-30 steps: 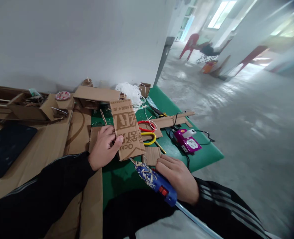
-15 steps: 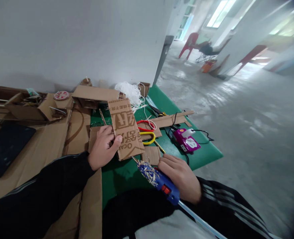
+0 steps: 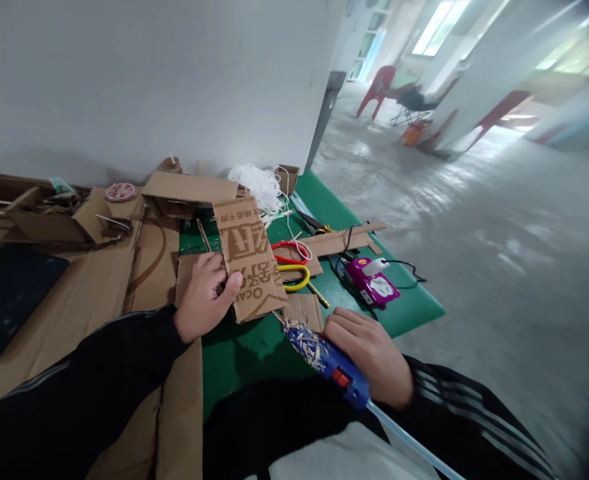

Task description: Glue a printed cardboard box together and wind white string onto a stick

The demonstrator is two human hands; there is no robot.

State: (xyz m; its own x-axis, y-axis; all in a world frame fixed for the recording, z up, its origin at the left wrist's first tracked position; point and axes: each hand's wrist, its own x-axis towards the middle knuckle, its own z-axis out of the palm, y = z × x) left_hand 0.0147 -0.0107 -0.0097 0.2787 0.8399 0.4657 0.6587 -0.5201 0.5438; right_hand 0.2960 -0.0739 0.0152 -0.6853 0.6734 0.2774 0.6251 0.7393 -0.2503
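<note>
My left hand (image 3: 205, 297) grips the left edge of a printed cardboard piece (image 3: 251, 267), thumb on its face and the other fingers at its side. The piece is tilted above the green tabletop (image 3: 234, 367). My right hand (image 3: 369, 353) is wrapped round a blue hot glue gun (image 3: 342, 373) with a red switch and a clear glue stick out of its back. Bits of straw or wood cling to the front of the gun. Its nozzle is at the lower right corner of the cardboard; whether they touch I cannot tell.
Behind the piece lie red-and-yellow-handled tools (image 3: 297, 277), white string (image 3: 257, 183) and a cardboard box (image 3: 189, 190). A purple power strip (image 3: 374, 283) sits at the right edge. Cardboard sheets (image 3: 104, 293) and a black flat object (image 3: 17, 300) are on the left.
The glue gun and my right hand have moved slightly right along the lower edge of the cardboard piece. My left hand keeps its hold with almost no movement.
</note>
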